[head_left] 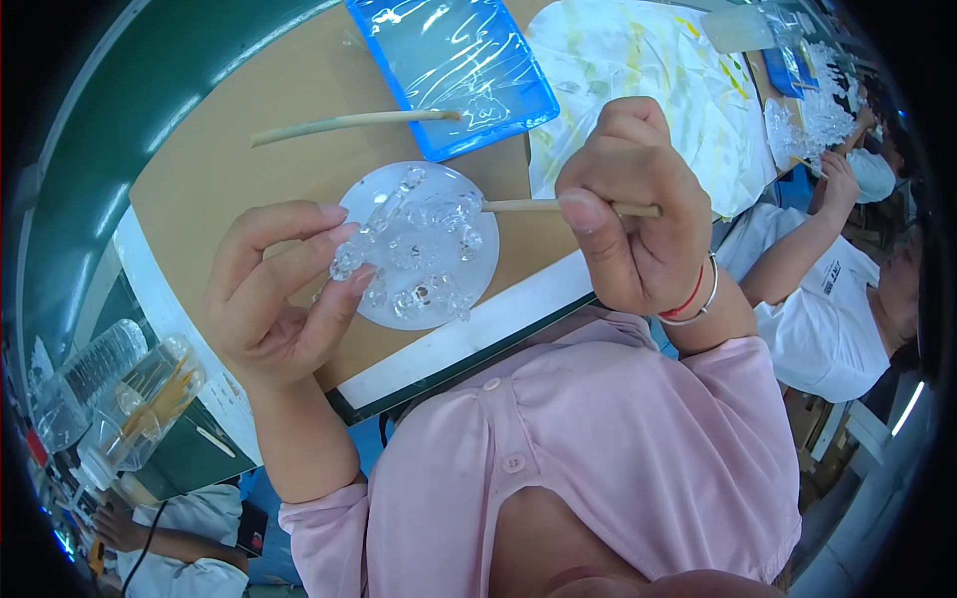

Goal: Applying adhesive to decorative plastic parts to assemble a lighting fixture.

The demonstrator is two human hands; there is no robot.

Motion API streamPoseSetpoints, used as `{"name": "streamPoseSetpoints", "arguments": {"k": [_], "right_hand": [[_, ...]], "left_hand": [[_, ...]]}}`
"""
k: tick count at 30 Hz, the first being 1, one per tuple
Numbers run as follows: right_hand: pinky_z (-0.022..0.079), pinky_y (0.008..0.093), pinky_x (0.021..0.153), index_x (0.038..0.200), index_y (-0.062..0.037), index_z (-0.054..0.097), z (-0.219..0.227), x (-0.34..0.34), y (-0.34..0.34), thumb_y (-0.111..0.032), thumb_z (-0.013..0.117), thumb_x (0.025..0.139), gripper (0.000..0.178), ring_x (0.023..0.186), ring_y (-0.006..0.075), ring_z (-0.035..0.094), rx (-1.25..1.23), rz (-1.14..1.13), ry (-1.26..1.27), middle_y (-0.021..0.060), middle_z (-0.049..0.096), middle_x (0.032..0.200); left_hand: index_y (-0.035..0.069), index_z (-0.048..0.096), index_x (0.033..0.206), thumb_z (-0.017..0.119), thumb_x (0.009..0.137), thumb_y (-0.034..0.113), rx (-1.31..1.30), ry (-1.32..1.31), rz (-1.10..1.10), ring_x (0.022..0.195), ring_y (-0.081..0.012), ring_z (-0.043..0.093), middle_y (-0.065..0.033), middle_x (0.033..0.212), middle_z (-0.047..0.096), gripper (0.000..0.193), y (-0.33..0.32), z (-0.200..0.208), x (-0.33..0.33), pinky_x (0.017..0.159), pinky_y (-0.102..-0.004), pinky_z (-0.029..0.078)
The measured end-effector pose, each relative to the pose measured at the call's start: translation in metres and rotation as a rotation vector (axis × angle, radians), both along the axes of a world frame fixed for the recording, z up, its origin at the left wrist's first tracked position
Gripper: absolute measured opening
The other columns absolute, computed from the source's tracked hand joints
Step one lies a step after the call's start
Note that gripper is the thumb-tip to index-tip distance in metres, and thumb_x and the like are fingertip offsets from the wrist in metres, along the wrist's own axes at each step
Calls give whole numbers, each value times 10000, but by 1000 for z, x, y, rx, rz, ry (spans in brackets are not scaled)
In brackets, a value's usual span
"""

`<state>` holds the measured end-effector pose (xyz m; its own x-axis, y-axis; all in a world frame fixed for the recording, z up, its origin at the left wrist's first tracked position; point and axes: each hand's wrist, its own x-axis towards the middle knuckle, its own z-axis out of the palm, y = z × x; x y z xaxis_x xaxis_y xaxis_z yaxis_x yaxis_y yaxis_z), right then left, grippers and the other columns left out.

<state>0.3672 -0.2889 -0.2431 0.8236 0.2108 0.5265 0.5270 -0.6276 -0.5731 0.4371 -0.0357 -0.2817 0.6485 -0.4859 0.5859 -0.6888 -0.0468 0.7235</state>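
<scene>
From here, I spot small dark lettering (836, 276) on a neighbour's white shirt (812, 334), too tiny to read.

A tan tabletop (209, 179) with a white border (449, 346) stretches from the centre toward 10 and 12 o'clock. A glossy green surface (62, 189) curves beyond it between 9 and 11 o'clock, streaked with reflections. Pale floor (847, 543) shows at 4 o'clock, just below a bright white light strip (907, 409). Small blue lights (64, 544) glow at 8 o'clock.
</scene>
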Motion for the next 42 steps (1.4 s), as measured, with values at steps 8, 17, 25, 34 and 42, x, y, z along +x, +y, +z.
{"name": "streamPoseSetpoints", "arguments": {"k": [8,17,25,34,42], "right_hand": [[360,363,724,765,-95,536,-3,-23,-13,-89,674,773,138,600,224,458,13,45,-2,19,505,700],[355,372,714,766,-95,525,-9,-45,-16,-93,701,730,179,593,222,444,-4,63,-48,28,504,712],[376,425,693,825,-75,440,-32,-70,-3,-179,605,857,198,582,218,468,-116,140,-335,77,587,751],[362,409,734,793,-68,440,-18,-68,-8,-184,602,854,209,603,226,472,-141,97,-174,65,592,758],[348,400,766,802,-76,451,-15,-70,-16,-106,568,840,126,623,235,471,-106,105,-76,56,592,770]], "left_hand": [[-47,645,868,739,659,-1,13,-47,84,795,-259,632,-196,915,635,233,-1,-4,-4,683,-314,512],[-38,606,808,747,684,3,37,-91,142,798,-254,633,-216,922,635,192,1,-8,-9,697,-305,512],[-15,545,732,746,687,-21,35,-98,185,797,-247,635,-218,933,639,207,0,-7,-12,697,-300,506],[-22,582,766,733,682,-43,84,-172,172,784,-219,629,-193,938,643,174,-5,2,-10,661,-280,498],[0,583,776,703,704,-26,182,59,193,700,-135,592,-119,950,659,142,-7,21,-16,611,-235,458]]}}
